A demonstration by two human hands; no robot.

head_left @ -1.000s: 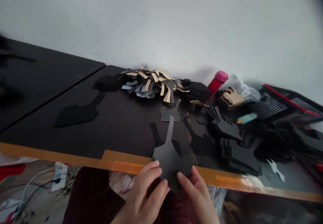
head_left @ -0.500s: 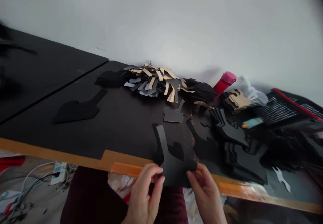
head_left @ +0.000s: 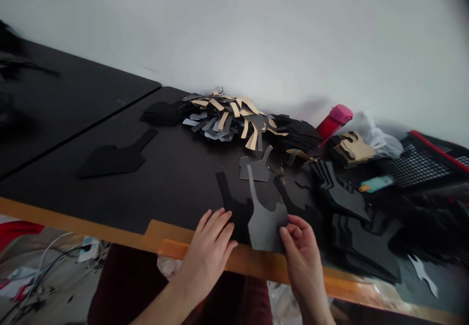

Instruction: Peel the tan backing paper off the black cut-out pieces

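Observation:
My right hand (head_left: pixel 302 249) pinches the right edge of a dark grey flat cut-out piece (head_left: pixel 268 222), which has a long narrow tab pointing up. My left hand (head_left: pixel 212 239) is open, its fingers stretched over the near end of a matte black cut-out (head_left: pixel 230 198) at the table's front edge. Just beyond the held piece, a smaller grey cut-out (head_left: pixel 256 168) lies flat. Another black cut-out (head_left: pixel 293 205) lies behind my right hand, partly hidden by it and the held piece.
A heap of tan and grey strips (head_left: pixel 227 119) lies by the wall. On the right are stacked grey cut-outs (head_left: pixel 370 242), a glue-like tube (head_left: pixel 379 183), a mesh basket (head_left: pixel 421 163) and a red and pink case (head_left: pixel 335 119). A black cut-out (head_left: pixel 113 161) lies left.
My left hand has let go of the grey piece and moved onto the black cut-out, fingers stretched out. My right hand has raised and tilted the grey piece away from the front edge.

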